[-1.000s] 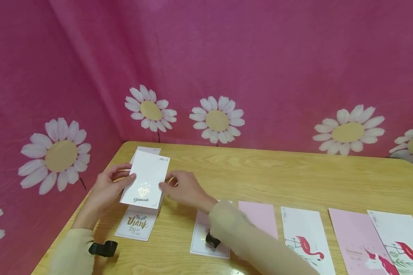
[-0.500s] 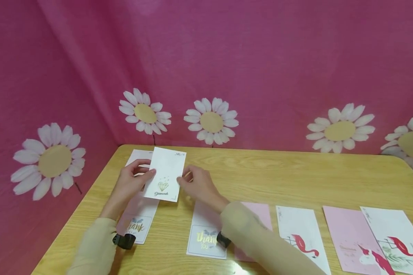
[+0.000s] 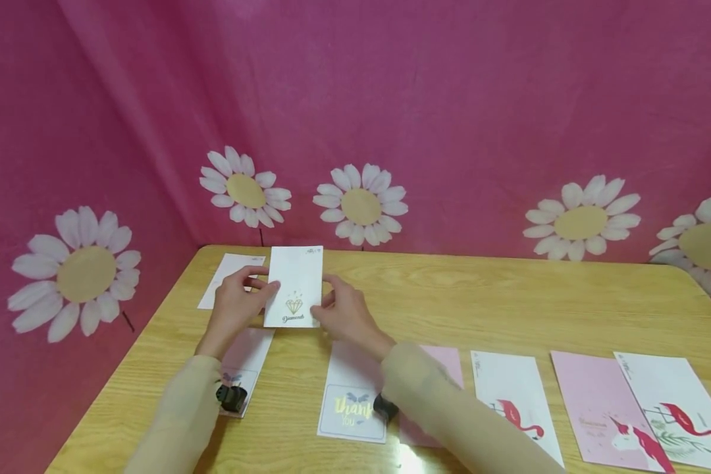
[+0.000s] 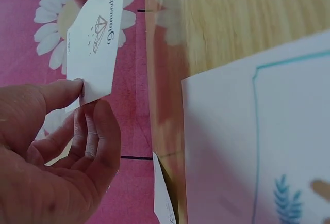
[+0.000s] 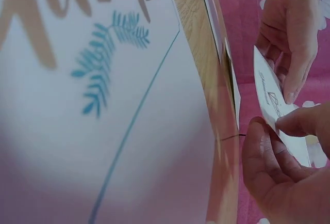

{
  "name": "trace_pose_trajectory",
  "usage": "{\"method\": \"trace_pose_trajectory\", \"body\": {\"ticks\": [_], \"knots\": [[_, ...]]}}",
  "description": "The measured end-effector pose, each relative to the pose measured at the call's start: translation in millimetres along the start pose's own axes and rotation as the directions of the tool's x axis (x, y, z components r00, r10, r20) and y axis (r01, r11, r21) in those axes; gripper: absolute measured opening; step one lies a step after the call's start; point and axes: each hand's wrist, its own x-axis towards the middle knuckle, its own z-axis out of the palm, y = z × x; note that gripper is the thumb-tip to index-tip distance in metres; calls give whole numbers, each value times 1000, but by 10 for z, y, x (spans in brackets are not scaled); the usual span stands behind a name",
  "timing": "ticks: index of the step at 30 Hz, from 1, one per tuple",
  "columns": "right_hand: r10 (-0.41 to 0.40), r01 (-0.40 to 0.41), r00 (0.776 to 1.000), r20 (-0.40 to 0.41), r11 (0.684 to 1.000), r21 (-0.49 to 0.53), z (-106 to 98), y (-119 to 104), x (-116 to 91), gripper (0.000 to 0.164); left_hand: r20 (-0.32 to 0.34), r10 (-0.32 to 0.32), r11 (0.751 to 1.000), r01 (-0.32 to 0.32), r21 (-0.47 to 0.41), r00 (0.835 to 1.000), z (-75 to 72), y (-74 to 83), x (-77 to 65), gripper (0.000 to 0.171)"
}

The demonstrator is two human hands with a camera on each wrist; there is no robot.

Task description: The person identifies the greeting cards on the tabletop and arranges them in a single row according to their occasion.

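Observation:
A white card (image 3: 295,280) with a gold diamond and the word "Diamonds" is held up above the far left part of the table. My left hand (image 3: 239,301) pinches its left edge, thumb in front and fingers behind. On the opposite edge my right hand (image 3: 351,314) pinches it the same way. Behind the left hand a white card (image 3: 221,275) lies near the table's far corner. Below that hand is a "Thank you" card (image 3: 255,349), partly covered by the left wrist. Another "Thank you" card (image 3: 346,415) lies under the right forearm.
Along the front right lie a pink card (image 3: 447,362), a white flamingo card (image 3: 509,375), a pink unicorn card (image 3: 586,388) and a second flamingo card (image 3: 663,378) overlapping it. A pink daisy-printed cloth (image 3: 450,118) hangs behind the wooden table (image 3: 480,296).
Both hands have carried the diamond card to the right and slightly away, off the cards lying at the left. The white card in the far corner now shows more.

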Motion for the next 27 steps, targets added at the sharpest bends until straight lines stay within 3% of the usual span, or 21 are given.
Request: {"method": "trace_pose_trajectory", "body": {"ticks": [4, 11, 16, 22, 24, 27], "knots": [[-28, 28, 1000, -14, 1000, 5, 43, 14, 59, 75, -15, -8, 999, 8, 38, 1000, -2, 19, 56, 43], [-19, 23, 998, -61, 998, 64, 164, 47, 190, 79, 25, 1, 989, -5, 149, 1000, -47, 18, 130, 51], [-42, 45, 998, -46, 997, 56, 232, 65, 273, 62, 25, 24, 980, -28, 197, 999, -61, -25, 200, 52], [-100, 98, 995, -25, 994, -45, 258, 63, 365, 49, 21, 50, 974, -53, 220, 999, -60, -91, 283, 49], [-111, 110, 994, 0, 991, -70, 263, 53, 401, 49, 23, 51, 972, -55, 228, 998, -63, -112, 308, 49], [-149, 155, 987, 53, 981, -118, 265, 31, 456, 33, 25, 38, 967, -43, 250, 999, -69, -137, 335, 48]]}}
